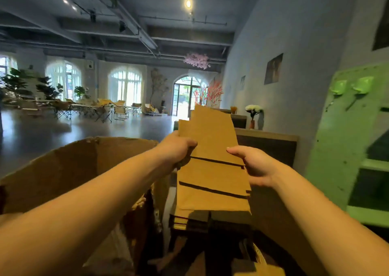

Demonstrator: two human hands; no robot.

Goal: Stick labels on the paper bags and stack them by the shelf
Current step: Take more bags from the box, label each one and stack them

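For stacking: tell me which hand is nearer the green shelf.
Right. The right hand holds the bags by their right edge, toward the shelf; the left hand grips their left edge, farther off.

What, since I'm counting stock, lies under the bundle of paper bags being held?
A dark stack of flat paper bags shows below the bundle; the bundle and shadow cover how far the stack runs.

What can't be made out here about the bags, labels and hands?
Head view:
- Labels: paper bags show none in front; backs hidden.
- Right hand: fingers hidden behind the bags.
- Bag count: sheets overlap.
- Cardboard box contents: dark, cut by bottom edge.
- Green shelf: cut by right edge.
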